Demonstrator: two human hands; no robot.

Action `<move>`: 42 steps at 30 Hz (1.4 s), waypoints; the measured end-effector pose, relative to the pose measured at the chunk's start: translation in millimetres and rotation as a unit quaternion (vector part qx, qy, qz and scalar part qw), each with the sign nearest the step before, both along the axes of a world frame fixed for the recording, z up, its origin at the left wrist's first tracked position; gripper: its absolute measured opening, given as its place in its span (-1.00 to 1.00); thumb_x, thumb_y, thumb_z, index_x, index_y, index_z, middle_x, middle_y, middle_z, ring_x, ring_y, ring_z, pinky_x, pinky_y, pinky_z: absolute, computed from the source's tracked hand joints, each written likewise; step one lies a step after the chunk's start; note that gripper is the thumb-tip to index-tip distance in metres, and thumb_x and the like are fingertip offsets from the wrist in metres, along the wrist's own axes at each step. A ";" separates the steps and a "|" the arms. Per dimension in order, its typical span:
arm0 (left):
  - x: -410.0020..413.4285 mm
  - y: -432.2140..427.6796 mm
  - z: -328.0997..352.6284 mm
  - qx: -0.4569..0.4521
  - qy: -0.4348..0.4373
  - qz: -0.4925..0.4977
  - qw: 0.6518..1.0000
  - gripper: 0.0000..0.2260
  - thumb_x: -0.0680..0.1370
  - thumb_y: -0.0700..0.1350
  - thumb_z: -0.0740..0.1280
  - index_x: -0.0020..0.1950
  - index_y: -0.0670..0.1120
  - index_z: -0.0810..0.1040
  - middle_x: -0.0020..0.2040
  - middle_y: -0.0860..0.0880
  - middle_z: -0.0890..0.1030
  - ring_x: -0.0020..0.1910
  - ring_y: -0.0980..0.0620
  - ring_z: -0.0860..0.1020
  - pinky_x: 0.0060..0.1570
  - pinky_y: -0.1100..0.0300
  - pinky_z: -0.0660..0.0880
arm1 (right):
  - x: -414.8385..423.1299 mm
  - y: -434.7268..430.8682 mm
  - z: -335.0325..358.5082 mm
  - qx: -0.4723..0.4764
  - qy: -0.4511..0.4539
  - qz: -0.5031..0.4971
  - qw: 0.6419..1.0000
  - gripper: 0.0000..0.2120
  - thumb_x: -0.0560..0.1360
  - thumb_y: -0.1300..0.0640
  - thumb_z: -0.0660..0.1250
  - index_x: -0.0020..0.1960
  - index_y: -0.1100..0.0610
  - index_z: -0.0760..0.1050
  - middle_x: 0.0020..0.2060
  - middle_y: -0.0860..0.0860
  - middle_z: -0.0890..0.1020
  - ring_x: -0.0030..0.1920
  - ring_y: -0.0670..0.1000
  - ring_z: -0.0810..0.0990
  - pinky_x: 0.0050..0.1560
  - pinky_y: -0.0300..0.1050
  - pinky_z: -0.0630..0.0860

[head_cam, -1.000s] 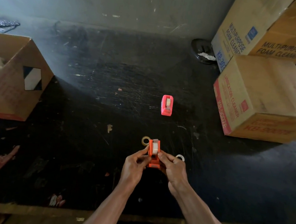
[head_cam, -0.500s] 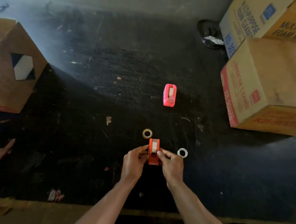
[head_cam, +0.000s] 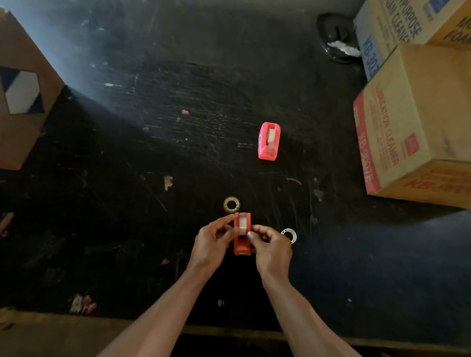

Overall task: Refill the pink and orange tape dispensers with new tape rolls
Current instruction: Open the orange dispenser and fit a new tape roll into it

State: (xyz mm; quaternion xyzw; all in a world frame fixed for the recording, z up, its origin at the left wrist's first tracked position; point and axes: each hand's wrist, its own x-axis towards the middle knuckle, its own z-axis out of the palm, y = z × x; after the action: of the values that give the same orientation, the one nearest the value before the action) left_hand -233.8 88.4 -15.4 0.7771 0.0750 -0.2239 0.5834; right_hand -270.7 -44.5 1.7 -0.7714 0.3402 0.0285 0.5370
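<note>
Head view: orange tape dispenser (head_cam: 242, 238) sits on dark worktop (head_cam: 142, 168), near its front edge. Left hand (head_cam: 211, 245) and right hand (head_cam: 273, 250) pinch white tape roll (head_cam: 243, 223) seated in it, fingertips closed on either side. Pink tape dispenser (head_cam: 268, 141) stands farther back, apart, roll loaded. Tan roll (head_cam: 231, 204) just behind; white core ring (head_cam: 289, 235) beside right hand.

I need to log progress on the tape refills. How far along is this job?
The pink dispenser stands apart with a roll in it, so it looks done. Both hands, left hand and right hand, are on the orange dispenser, where a roll already sits. Left: apparently finishing that one. Two rings lie beside it.
</note>
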 end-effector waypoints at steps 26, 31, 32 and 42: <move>18.6 6.8 5.5 -0.047 0.022 -0.060 0.997 -0.70 0.62 -0.15 0.39 0.31 0.12 0.61 -0.05 0.03 0.70 -0.08 0.23 0.71 -0.06 0.22 0.62 | 30.3 -4.4 2.5 0.055 -0.027 0.046 0.997 -0.91 0.56 0.15 0.46 0.04 0.04 0.72 -0.09 -0.05 0.76 -0.03 -0.11 0.72 0.10 -0.13 0.63; 20.8 7.5 6.5 -0.041 0.021 -0.057 0.997 -0.73 0.65 -0.15 0.35 0.31 0.10 0.61 -0.05 0.04 0.69 -0.14 0.30 0.68 -0.22 0.35 0.57 | 27.4 -9.4 2.3 0.076 -0.026 0.050 0.996 -0.91 0.58 0.12 0.44 0.04 0.05 0.72 -0.01 -0.05 0.75 -0.01 -0.16 0.71 -0.03 -0.27 0.59; 21.3 7.2 6.4 -0.039 0.018 -0.058 0.997 -0.74 0.65 -0.16 0.35 0.29 0.11 0.61 -0.05 0.04 0.69 -0.15 0.31 0.68 -0.24 0.37 0.57 | 26.6 -9.8 3.2 0.073 -0.025 0.051 0.996 -0.91 0.59 0.11 0.43 0.04 0.05 0.72 -0.03 -0.05 0.75 -0.06 -0.18 0.71 -0.11 -0.33 0.57; 23.7 5.3 6.6 -0.015 0.005 -0.076 0.997 -0.76 0.66 -0.15 0.32 0.26 0.10 0.65 -0.06 0.04 0.68 -0.14 0.22 0.69 -0.26 0.39 0.55 | 9.3 -6.8 8.4 0.048 -0.072 0.066 0.994 -0.92 0.57 0.10 0.46 0.02 -0.05 0.70 -0.06 -0.11 0.75 -0.02 -0.27 0.69 -0.06 -0.46 0.56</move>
State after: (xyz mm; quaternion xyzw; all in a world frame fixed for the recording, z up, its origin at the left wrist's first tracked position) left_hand -210.1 93.7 -8.8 0.7704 0.0152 -0.2723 0.5762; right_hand -261.4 -51.3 10.1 -0.7657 0.2472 0.0249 0.5933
